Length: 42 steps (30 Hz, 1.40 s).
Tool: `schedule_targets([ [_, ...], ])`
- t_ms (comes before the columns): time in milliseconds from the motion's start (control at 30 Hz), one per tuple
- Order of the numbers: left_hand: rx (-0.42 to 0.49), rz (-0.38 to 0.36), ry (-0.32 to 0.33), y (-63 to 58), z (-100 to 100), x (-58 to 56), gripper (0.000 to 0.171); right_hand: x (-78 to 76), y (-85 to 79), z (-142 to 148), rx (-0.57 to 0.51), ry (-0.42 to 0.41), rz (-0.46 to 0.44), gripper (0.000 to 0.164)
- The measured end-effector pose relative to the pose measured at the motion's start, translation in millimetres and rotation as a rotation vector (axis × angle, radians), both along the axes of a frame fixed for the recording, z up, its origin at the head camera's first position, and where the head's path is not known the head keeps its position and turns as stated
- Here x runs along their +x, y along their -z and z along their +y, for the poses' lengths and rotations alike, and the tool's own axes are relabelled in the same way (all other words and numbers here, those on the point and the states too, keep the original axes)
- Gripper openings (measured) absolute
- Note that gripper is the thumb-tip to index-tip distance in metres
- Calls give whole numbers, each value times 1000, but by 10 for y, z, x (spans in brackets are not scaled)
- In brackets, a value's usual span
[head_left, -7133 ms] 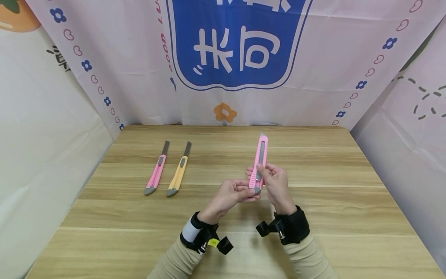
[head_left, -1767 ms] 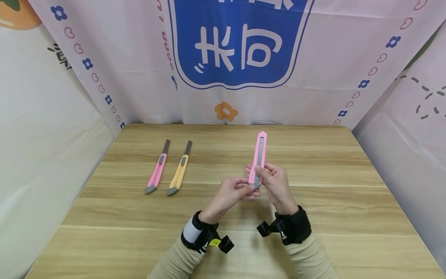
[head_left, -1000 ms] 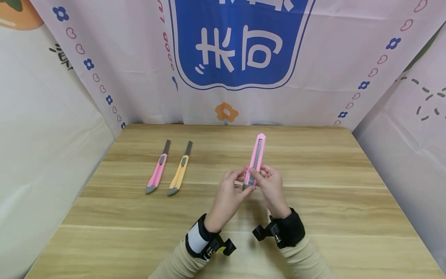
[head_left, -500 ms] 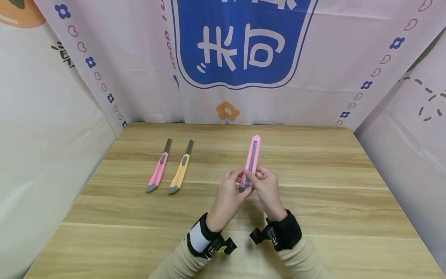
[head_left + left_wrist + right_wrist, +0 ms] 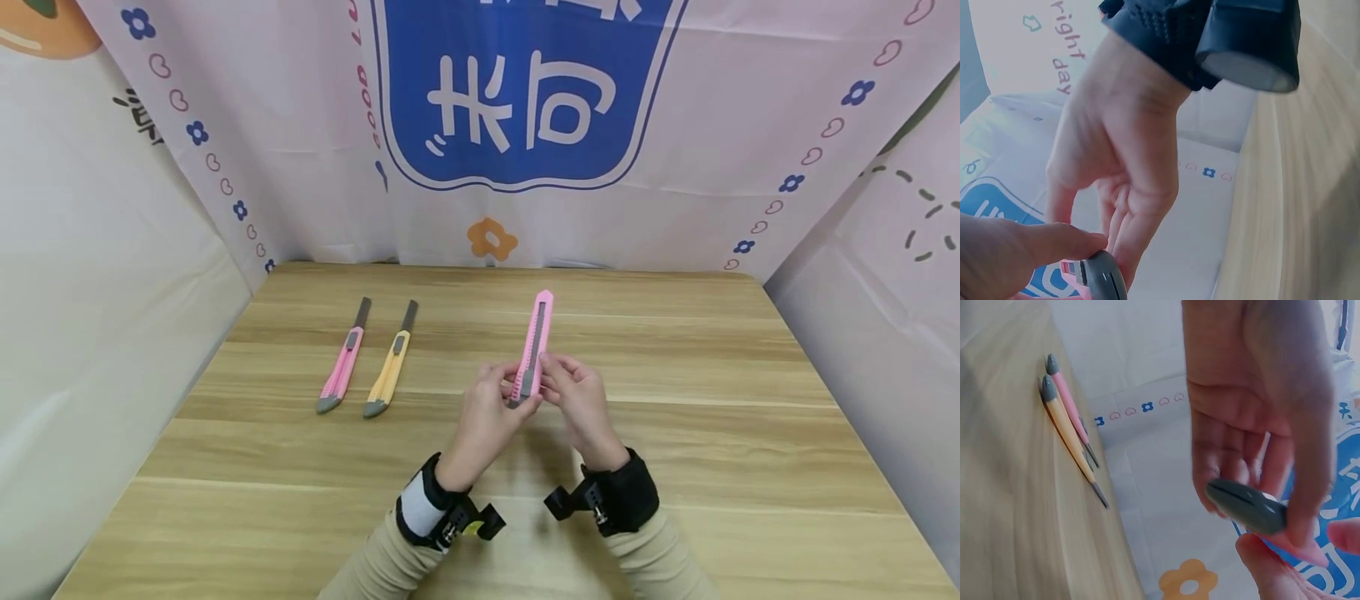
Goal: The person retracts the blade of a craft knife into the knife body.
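Observation:
A pink utility knife with a grey end is held up off the table in the head view, its front end pointing away. No blade shows past its nose. My left hand pinches it near the grey end, thumb on top. My right hand is at its right side, thumb by the edge and fingers partly hidden behind it. In the right wrist view, the right thumb and fingers stand apart around the pink body. The left wrist view shows the left thumb against the knife's end.
Left of the hands, a second pink utility knife and a yellow utility knife lie side by side on the wooden table. Both have long dark blades out. A printed cloth hangs behind the table.
Seven seconds ago a blade tip stuck out of the held knife; it is inside now. The knife has shifted left. The right thumb has moved off the slider side to the knife's right edge.

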<state>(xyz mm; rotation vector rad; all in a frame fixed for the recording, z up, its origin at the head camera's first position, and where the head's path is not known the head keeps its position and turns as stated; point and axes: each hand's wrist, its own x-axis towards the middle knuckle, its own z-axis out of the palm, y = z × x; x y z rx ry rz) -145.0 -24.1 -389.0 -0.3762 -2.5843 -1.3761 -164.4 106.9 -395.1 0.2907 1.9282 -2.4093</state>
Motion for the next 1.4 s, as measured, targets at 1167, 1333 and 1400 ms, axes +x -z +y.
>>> schedule_targets([
  [1167,-363,-182,-207,233,-465,-382,39,-35,-58,274,-98,-25,50,34],
  [1333,-406,-194,-227,297,-512,-423,35,-34,-64,276,-93,-25,45,34],
  [1400,-419,-201,-233,318,-527,-438,31,-36,-65,276,-97,-25,43,33],
])
